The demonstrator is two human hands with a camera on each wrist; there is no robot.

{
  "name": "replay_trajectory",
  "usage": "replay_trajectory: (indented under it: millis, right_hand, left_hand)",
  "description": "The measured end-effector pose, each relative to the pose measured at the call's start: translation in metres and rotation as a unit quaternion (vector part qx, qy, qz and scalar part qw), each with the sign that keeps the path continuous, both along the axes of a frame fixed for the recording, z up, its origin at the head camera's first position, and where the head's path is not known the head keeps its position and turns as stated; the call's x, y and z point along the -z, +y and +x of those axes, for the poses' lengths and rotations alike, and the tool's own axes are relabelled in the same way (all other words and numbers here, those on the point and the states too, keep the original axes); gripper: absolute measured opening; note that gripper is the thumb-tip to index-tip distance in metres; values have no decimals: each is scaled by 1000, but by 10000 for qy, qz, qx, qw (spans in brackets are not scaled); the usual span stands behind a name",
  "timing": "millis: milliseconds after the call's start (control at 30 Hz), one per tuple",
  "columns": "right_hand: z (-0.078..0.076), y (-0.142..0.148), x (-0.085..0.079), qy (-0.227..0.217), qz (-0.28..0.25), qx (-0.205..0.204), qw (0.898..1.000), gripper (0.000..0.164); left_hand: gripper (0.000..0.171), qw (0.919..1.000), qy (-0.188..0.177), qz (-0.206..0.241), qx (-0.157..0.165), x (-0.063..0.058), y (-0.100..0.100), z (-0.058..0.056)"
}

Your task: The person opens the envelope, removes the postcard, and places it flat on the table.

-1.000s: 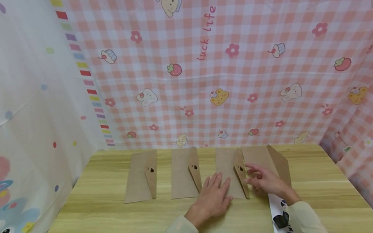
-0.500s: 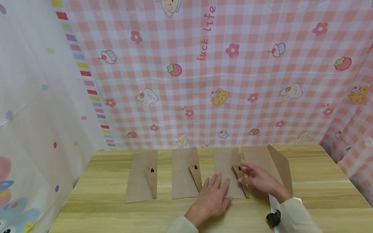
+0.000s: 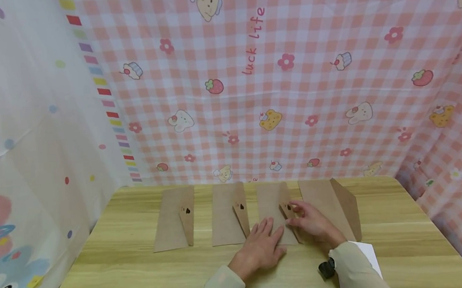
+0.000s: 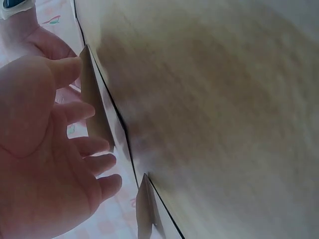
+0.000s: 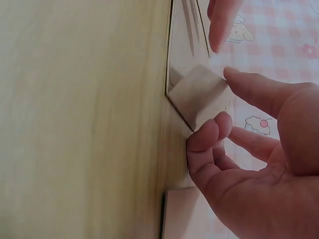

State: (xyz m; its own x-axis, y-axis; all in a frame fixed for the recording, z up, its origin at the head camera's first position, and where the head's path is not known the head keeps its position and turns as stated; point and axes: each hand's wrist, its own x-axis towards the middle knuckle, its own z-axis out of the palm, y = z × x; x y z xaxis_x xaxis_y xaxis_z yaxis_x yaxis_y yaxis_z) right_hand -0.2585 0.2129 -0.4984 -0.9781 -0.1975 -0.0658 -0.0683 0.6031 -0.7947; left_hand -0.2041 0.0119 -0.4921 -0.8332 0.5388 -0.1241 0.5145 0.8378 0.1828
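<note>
Brown kraft paper envelopes lie in a row across the table. My left hand [image 3: 259, 246] lies palm down with fingers spread over the lower left part of the third envelope [image 3: 269, 200]. The raised flap [image 3: 286, 208] of that envelope bears a small black mark. At the flap's right edge is my right hand [image 3: 312, 221], thumb and index finger apart with their tips touching it; its other fingers bend inward in the right wrist view. In the left wrist view my left hand [image 4: 55, 134] has its fingertips close to an envelope flap [image 4: 97, 102].
Left of my hands lie the first envelope [image 3: 167, 219] and the second envelope [image 3: 224, 214], flaps partly raised. A fourth envelope [image 3: 320, 195] with its flap opened right lies beside my right hand. White paper [image 3: 368, 255] shows under the right sleeve [image 3: 352, 265]. Patterned cloth [image 3: 251, 92] hangs behind the table.
My right hand has moved left onto the third envelope's flap, and that envelope has slid left, away from the fourth. The left hand has stayed nearly in place.
</note>
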Motion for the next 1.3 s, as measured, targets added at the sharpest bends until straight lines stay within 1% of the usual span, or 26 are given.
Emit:
replay_trajectory:
  millis: [167, 300, 500, 633, 867, 1300]
  right_hand:
    - [-4, -4, 2, 74, -80, -16, 9999, 62]
    - [-5, -6, 4, 98, -47, 24, 9999, 60]
    - [-6, -9, 3, -58, -78, 123, 9999, 57]
    - [-6, -8, 3, -89, -210, 59, 9997, 55]
    - [-4, -5, 3, -333, -627, 22, 9975, 53]
    - [-1, -1, 5, -271, -739, 1, 9969, 53]
  left_hand:
    - [60, 9998, -175, 16, -8, 0, -1, 0]
    - [59, 9996, -269, 27, -43, 0, -1, 0]
    - [58, 9988, -450, -68, -167, 0, -2, -2]
    - [58, 9985, -495, -125, -206, 1, -2, -4]
    - [58, 9981, -579, -100, -157, 0, -1, -6]
    - [59, 9978, -608, -255, -82, -2, -2, -6]
